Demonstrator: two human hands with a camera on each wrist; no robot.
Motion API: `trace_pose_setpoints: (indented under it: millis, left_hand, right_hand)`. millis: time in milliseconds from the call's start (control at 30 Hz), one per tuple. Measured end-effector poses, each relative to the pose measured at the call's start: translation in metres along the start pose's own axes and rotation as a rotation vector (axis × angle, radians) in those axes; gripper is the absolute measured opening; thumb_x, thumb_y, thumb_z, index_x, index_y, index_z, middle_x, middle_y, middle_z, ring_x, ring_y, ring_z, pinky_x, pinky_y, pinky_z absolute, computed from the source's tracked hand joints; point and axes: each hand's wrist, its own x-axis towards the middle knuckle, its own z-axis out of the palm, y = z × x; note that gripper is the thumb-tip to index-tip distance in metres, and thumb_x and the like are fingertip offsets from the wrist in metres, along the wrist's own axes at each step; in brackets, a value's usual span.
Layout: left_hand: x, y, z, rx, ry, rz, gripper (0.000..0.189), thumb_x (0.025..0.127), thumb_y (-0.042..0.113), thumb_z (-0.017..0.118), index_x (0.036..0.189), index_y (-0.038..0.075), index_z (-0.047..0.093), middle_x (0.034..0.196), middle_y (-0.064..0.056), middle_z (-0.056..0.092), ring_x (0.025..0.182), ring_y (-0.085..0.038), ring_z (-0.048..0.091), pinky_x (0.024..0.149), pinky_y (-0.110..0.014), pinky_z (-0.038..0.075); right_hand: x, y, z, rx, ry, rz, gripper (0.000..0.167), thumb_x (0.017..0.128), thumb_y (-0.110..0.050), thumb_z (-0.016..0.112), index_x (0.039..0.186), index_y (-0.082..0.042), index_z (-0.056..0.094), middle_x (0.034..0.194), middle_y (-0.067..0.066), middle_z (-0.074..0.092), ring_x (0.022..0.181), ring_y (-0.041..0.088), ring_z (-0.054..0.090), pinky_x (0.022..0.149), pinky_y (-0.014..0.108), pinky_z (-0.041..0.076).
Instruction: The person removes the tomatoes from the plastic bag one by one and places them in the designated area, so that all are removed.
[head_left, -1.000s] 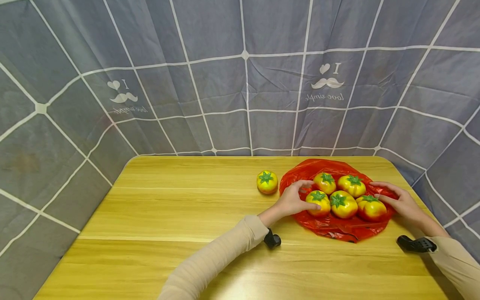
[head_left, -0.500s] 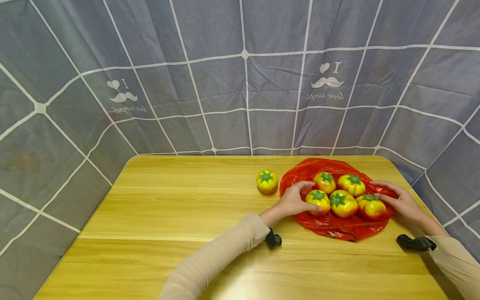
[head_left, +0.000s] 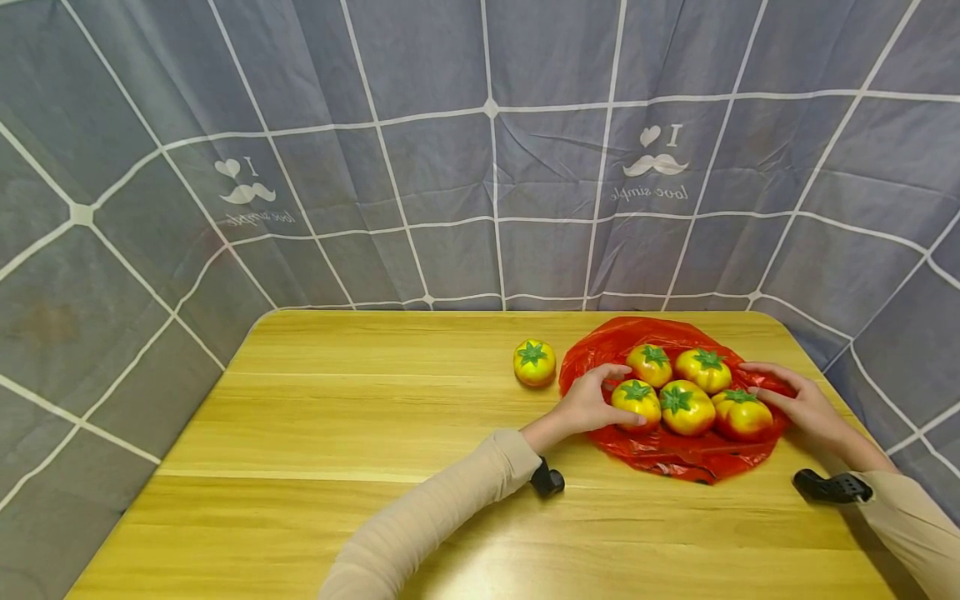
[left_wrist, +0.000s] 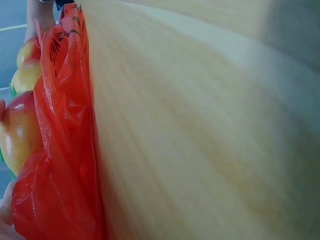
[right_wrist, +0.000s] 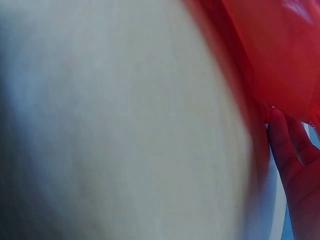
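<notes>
Several yellow-red tomatoes with green leafy tops, glossy and artificial-looking, sit in a spread red plastic bag (head_left: 697,467) at the right of the table. My left hand (head_left: 588,404) curves round the front-left tomato (head_left: 637,406), thumb in front and fingers behind. On the other side, my right hand (head_left: 810,408) lies at the bag's right edge, fingers extended beside the front-right tomato (head_left: 744,417). The right wrist view shows the fingers (right_wrist: 285,150) against the red plastic; whether they touch that tomato I cannot tell. Another tomato (head_left: 535,364) stands outside the bag, to its left.
The wooden table (head_left: 337,417) extends to the left and front of the bag. A grey curtain (head_left: 420,167) with white grid lines encloses the back and sides. Black straps (head_left: 832,487) are worn on both wrists.
My left thumb has shifted very slightly on the front-left tomato. The right hand, the bag and the other tomatoes stay where they were.
</notes>
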Motion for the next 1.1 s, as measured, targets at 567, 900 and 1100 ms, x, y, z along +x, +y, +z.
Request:
trace_pose_setpoints:
  millis: [567,900,1100]
  left_hand:
    - [0.0018,-0.0020,0.0048,0.032,-0.008,-0.015,0.071,0.072,0.028,0.084,0.134,0.015,0.052,0.127,0.001,0.059,0.103,-0.005,0.056,0.089,-0.014,0.045]
    - [0.0012,-0.0028,0.0054,0.035,-0.021,-0.004,0.074,0.072,0.026,0.085,0.136,0.013,0.050,0.129,0.000,0.057,0.105,-0.005,0.054,0.094,-0.017,0.044]
    - [0.0009,-0.0033,0.0062,0.065,-0.019,-0.003,0.074,0.072,0.027,0.084,0.136,0.013,0.050,0.131,-0.001,0.057,0.111,-0.006,0.054,0.098,-0.019,0.042]
  right_hand:
    - [0.0007,0.0029,-0.0005,0.003,0.006,0.000,0.039,0.089,0.009,0.057,0.125,-0.006,0.060,0.115,-0.035,0.056,0.105,-0.021,0.048,0.082,-0.001,0.036]
    - [0.0003,0.0028,0.0006,0.013,0.000,-0.017,0.039,0.089,0.009,0.055,0.125,-0.004,0.059,0.116,-0.035,0.056,0.106,-0.021,0.048,0.083,-0.002,0.036]
    - [0.0002,0.0038,0.0009,0.006,-0.001,-0.023,0.039,0.089,0.009,0.055,0.125,-0.004,0.059,0.117,-0.035,0.055,0.107,-0.022,0.046,0.083,-0.002,0.034]
